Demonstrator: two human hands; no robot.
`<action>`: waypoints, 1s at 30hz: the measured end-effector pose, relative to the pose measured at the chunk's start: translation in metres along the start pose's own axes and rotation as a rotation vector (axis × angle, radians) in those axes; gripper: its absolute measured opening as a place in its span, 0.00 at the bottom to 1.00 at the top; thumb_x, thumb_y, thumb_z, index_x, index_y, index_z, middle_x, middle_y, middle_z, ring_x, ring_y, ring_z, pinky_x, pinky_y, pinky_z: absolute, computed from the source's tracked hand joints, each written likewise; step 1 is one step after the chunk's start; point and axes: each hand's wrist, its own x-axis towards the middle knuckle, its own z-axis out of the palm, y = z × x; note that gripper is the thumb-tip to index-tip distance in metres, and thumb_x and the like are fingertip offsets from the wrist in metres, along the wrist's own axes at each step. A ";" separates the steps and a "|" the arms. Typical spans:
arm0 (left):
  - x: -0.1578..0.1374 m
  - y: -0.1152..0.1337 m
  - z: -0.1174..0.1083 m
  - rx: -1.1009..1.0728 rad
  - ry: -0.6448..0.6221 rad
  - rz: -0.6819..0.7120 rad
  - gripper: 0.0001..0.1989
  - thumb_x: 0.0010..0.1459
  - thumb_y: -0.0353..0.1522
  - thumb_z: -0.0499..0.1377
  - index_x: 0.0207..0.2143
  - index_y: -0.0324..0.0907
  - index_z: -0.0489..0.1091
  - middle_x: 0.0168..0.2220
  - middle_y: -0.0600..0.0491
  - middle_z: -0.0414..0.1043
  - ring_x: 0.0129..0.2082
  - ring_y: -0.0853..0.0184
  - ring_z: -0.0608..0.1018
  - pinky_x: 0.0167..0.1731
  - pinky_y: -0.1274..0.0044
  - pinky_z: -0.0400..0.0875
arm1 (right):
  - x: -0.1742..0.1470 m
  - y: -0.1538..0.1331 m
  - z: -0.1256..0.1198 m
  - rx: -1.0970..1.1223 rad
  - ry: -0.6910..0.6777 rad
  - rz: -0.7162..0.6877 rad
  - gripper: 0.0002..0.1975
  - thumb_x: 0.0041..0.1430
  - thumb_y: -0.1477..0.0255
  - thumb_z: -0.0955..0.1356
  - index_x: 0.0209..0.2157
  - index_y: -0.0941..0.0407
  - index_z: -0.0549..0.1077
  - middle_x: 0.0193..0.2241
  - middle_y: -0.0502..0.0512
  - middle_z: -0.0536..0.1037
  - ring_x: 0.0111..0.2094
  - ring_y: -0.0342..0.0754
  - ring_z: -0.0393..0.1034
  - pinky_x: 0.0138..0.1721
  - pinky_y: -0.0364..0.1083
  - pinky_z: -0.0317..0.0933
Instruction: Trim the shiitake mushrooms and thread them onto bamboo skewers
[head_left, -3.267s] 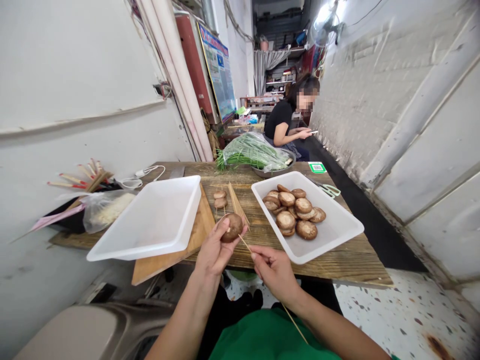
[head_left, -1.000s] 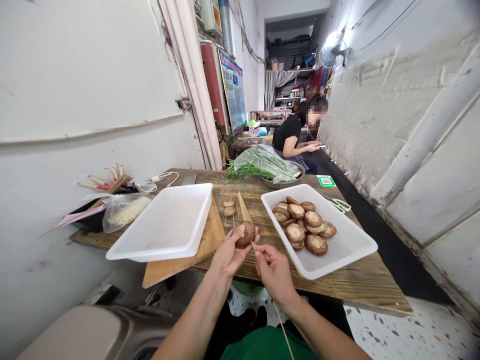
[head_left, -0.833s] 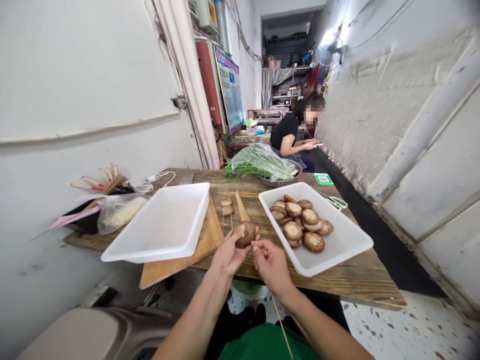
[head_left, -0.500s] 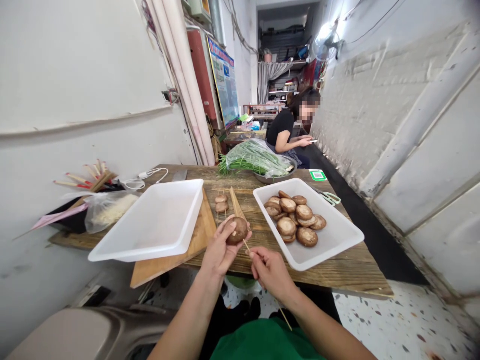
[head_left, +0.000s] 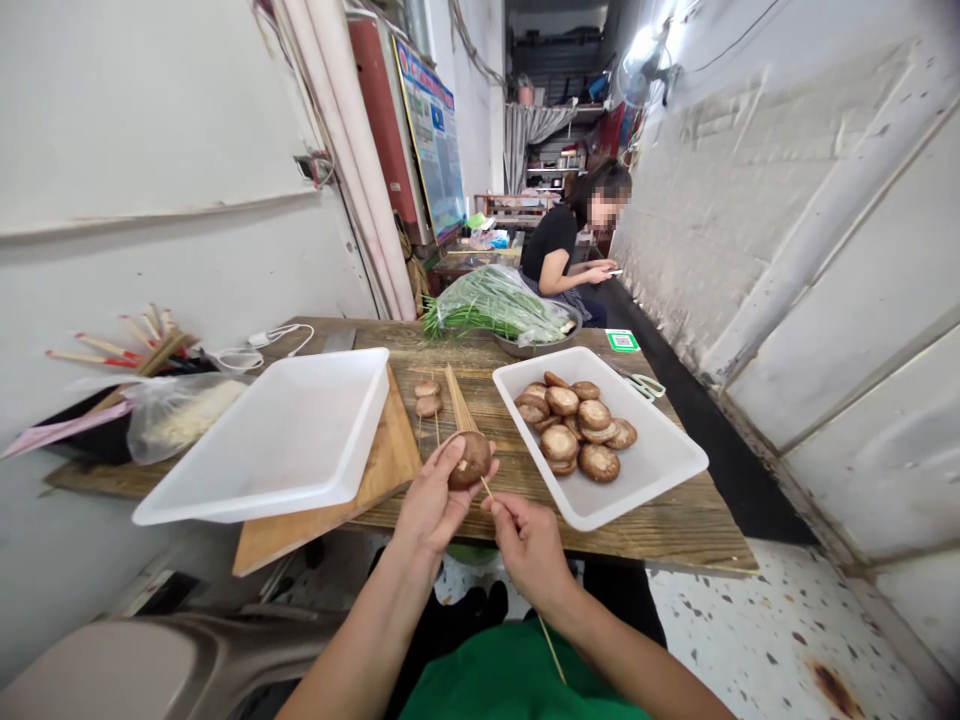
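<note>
A brown mushroom [head_left: 472, 460] is held in my left hand [head_left: 433, 500], thumb on its cap and fingers curled round beneath. My right hand [head_left: 529, 545] pinches a thin wooden skewer [head_left: 553, 650]; its upper end meets the mushroom's lower right edge, and I cannot tell how deep it goes. The long lower end slants down in front of the green clothing. Beyond my left hand, two skewered mushrooms [head_left: 428, 397] lie on the table beside a bundle of bare skewers [head_left: 462, 400]. To the right, a white tray [head_left: 667, 468] holds several mushrooms [head_left: 599, 462].
Another white tray [head_left: 247, 450] rests partly on a wooden board [head_left: 322, 525] at left. Bagged green vegetables [head_left: 499, 305] sit in a metal bowl [head_left: 536, 348] at the back. Scissors [head_left: 645, 385] lie behind the right tray. A person [head_left: 559, 245] sits beyond the table.
The view has shifted slightly, so everything sits a little further left. Both hands keep the same hold on the mushroom and skewer.
</note>
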 end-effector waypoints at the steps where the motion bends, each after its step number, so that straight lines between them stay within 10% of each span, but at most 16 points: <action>1: 0.000 0.000 0.000 0.002 -0.005 0.001 0.09 0.53 0.27 0.58 0.39 0.37 0.67 0.36 0.47 0.74 0.37 0.61 0.77 0.39 0.65 0.73 | 0.000 -0.001 0.000 -0.001 0.005 0.000 0.15 0.58 0.69 0.58 0.31 0.59 0.74 0.18 0.51 0.70 0.18 0.42 0.59 0.21 0.40 0.51; 13: -0.001 -0.012 -0.001 0.017 -0.030 -0.084 0.10 0.52 0.30 0.59 0.38 0.35 0.67 0.32 0.43 0.75 0.29 0.62 0.78 0.23 0.77 0.73 | 0.022 0.008 0.001 0.008 -0.068 0.030 0.13 0.57 0.69 0.59 0.26 0.58 0.71 0.14 0.45 0.62 0.16 0.40 0.54 0.19 0.39 0.48; 21: 0.007 0.005 -0.011 -0.067 0.127 0.001 0.03 0.55 0.26 0.55 0.34 0.35 0.67 0.33 0.45 0.74 0.35 0.61 0.78 0.35 0.68 0.75 | 0.015 -0.001 -0.003 0.004 -0.238 0.036 0.14 0.59 0.69 0.59 0.24 0.58 0.70 0.11 0.44 0.62 0.14 0.38 0.55 0.19 0.38 0.49; 30: 0.007 -0.003 -0.011 -0.041 0.102 -0.044 0.06 0.54 0.25 0.56 0.36 0.37 0.65 0.34 0.45 0.74 0.36 0.60 0.78 0.38 0.64 0.74 | 0.012 0.005 0.004 -0.007 -0.127 0.031 0.14 0.58 0.71 0.58 0.29 0.59 0.73 0.12 0.45 0.62 0.15 0.39 0.55 0.19 0.38 0.51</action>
